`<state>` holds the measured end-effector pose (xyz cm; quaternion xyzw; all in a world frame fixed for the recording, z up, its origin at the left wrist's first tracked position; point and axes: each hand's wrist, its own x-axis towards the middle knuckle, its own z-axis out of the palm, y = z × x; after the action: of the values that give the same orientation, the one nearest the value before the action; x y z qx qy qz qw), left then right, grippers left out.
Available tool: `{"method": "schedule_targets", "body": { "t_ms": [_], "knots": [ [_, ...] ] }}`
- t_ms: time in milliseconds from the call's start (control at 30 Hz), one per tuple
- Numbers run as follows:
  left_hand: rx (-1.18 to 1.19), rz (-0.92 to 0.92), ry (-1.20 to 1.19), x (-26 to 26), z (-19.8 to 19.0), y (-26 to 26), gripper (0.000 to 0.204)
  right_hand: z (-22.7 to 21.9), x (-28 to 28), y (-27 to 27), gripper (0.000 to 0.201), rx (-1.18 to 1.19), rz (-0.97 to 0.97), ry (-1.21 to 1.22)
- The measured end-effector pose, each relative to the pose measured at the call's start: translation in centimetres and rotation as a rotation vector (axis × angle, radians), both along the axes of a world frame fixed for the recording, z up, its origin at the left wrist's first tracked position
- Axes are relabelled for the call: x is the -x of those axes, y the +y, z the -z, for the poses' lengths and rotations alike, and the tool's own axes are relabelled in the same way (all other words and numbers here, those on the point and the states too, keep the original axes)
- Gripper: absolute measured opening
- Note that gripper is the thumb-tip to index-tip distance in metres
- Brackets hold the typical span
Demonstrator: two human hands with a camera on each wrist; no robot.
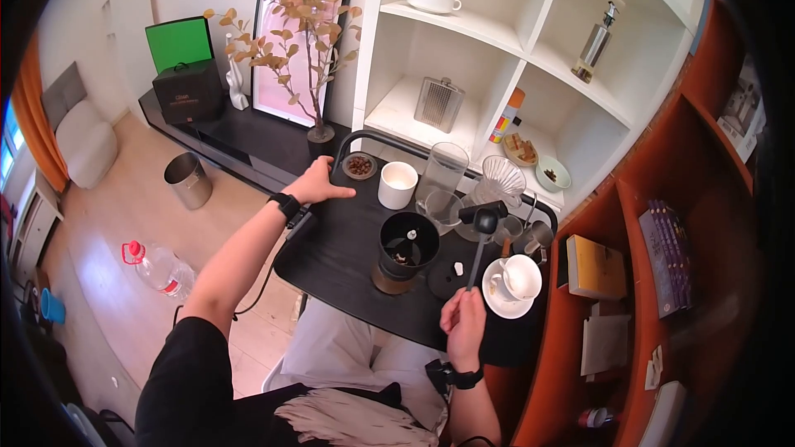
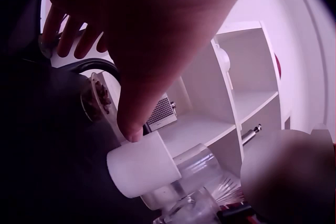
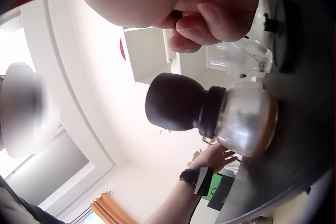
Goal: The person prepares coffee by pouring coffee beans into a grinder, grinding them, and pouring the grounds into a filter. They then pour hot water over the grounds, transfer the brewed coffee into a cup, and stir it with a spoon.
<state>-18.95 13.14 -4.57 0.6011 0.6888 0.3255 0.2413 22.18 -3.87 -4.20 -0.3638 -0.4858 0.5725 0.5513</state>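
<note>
My left hand (image 1: 313,184) reaches over the far left of the black tray table (image 1: 327,269), fingers spread and holding nothing, beside a small glass dish of coffee beans (image 1: 359,166). In the left wrist view the thumb overlaps the edge of a white ceramic canister (image 2: 143,165). With curled fingers my right hand (image 1: 464,323) grips a long-handled black scoop (image 1: 486,221), its head upward. Between the hands stands a coffee grinder (image 1: 409,242) with a black open-topped hopper and a glass base (image 3: 244,121); a few beans show inside.
Glassware, including a ribbed dripper (image 1: 502,180) and a tall clear cylinder (image 1: 445,167), stands along the back. A white cup (image 1: 522,276) lies tilted on its saucer (image 1: 507,309) at right, next to a round black lid (image 1: 445,283). White shelves rise behind; wooden shelves flank the right.
</note>
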Motion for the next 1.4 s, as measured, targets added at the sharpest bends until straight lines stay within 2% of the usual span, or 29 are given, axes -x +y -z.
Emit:
{"method": "schedule_targets", "body": {
  "t_ms": [100, 233, 300, 500, 700, 733, 800, 833, 900, 967, 1033, 1167, 1233, 1300, 1400],
  "knots": [
    [-0.013, 0.025, 0.017, -0.6, 2.6, 2.4, 0.129, 1.7, 0.5, -0.5, 0.028, 0.013, -0.018, 0.005],
    [-0.018, -0.046, 0.1, -1.9, 3.1, 4.7, 0.136, 3.1, 0.3, -0.7, 0.028, -0.035, -0.008, -0.033],
    [-0.094, -0.037, 0.206, -2.3, 3.2, 5.4, 0.131, 3.8, -0.1, -0.8, 0.029, -0.04, -0.004, -0.012],
    [-0.14, -0.065, 0.152, -2.6, 2.9, 5.9, 0.11, 3.9, 0.1, -0.8, 0.028, -0.053, 0.027, -0.011],
    [-0.206, -0.086, 0.119, -2.7, 3.0, 5.4, 0.101, 3.8, 0.0, -0.8, 0.028, -0.043, 0.019, 0.0],
    [-0.203, -0.079, 0.12, -2.8, 2.5, 4.9, 0.101, 3.8, 0.0, -0.8, 0.028, -0.041, 0.024, 0.003],
    [-0.275, -0.073, -0.1, -3.0, 1.5, 3.4, 0.097, 4.0, -0.2, -0.8, 0.029, -0.043, 0.027, -0.01],
    [-0.267, -0.065, -0.096, -3.1, 0.9, 2.7, 0.097, 4.1, -0.2, -0.8, 0.029, -0.049, 0.022, -0.024],
    [-0.329, 0.029, -0.25, -3.1, -0.7, 0.8, 0.092, 3.9, -0.2, -0.8, 0.03, -0.043, 0.031, -0.055],
    [-0.314, 0.07, -0.265, -3.3, -2.4, -0.9, 0.091, 3.8, -0.2, -0.9, 0.031, -0.033, 0.035, -0.086],
    [-0.323, 0.215, -0.328, -3.6, -4.3, -2.7, 0.092, 3.8, -0.1, -0.8, 0.032, -0.062, 0.022, -0.141],
    [-0.291, 0.391, -0.328, -6.1, -10.2, -7.4, 0.09, 3.8, -0.1, -0.8, 0.033, -0.059, 0.016, -0.145],
    [-0.25, 0.409, -0.301, -7.1, -12.8, -9.1, 0.09, 3.7, -0.2, -0.8, 0.032, -0.059, 0.014, -0.137],
    [-0.244, 0.472, -0.143, -7.8, -14.4, -10.1, 0.095, 2.8, -0.1, -1.0, 0.031, 0.001, 0.023, -0.102],
    [-0.247, 0.508, -0.099, -8.5, -15.6, -10.8, 0.094, 1.4, -0.5, -0.9, 0.032, -0.025, 0.028, -0.074]
  ]
}}
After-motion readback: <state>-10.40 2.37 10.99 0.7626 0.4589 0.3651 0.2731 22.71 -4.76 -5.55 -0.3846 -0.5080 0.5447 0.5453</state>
